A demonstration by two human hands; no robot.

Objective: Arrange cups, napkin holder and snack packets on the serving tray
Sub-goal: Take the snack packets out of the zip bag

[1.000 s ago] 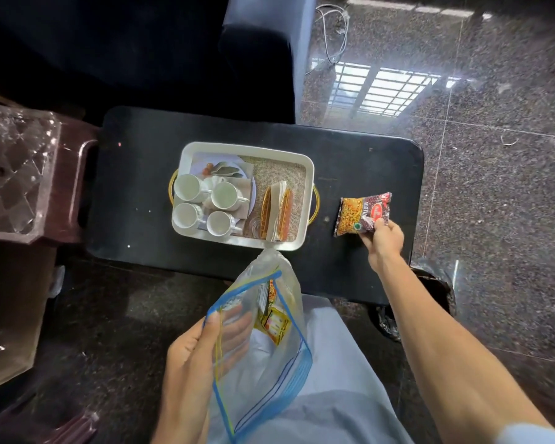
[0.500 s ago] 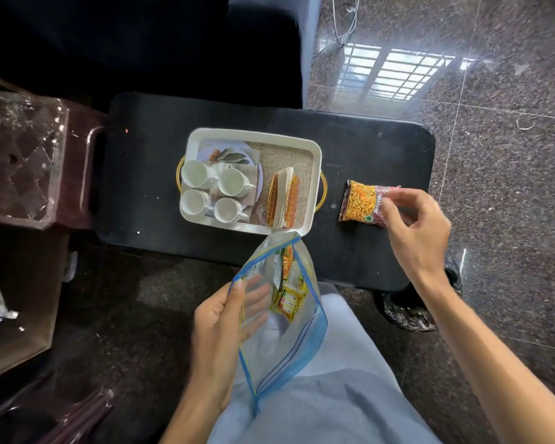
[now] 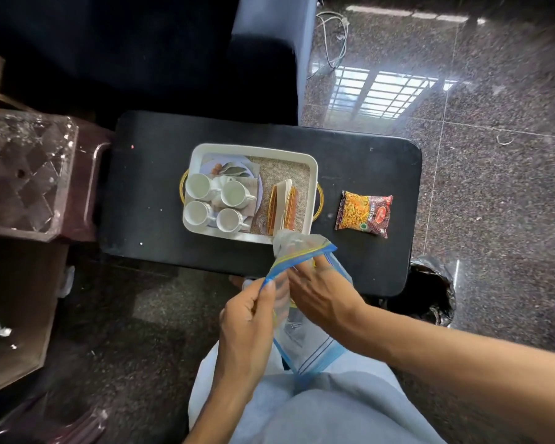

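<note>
The left hand (image 3: 250, 318) pinches the blue rim of the zip bag (image 3: 305, 341); the right hand (image 3: 321, 293) has its fingers inside the mouth, tips hidden. On the table (image 3: 148, 187), the tray (image 3: 253, 147) holds four cups (image 3: 199, 185) and the napkin holder (image 3: 282, 206). One snack packet (image 3: 364, 213) lies beside it, apart.

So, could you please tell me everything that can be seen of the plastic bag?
The bag is a clear, soft plastic zip pouch with blue edges and a blue and yellow zip strip. Its mouth is open and raised above the near edge of the table; its bottom hangs over the person's lap. The left hand pinches the rim of the mouth, and the fingers of the right hand reach inside. What it holds cannot be told.
</note>
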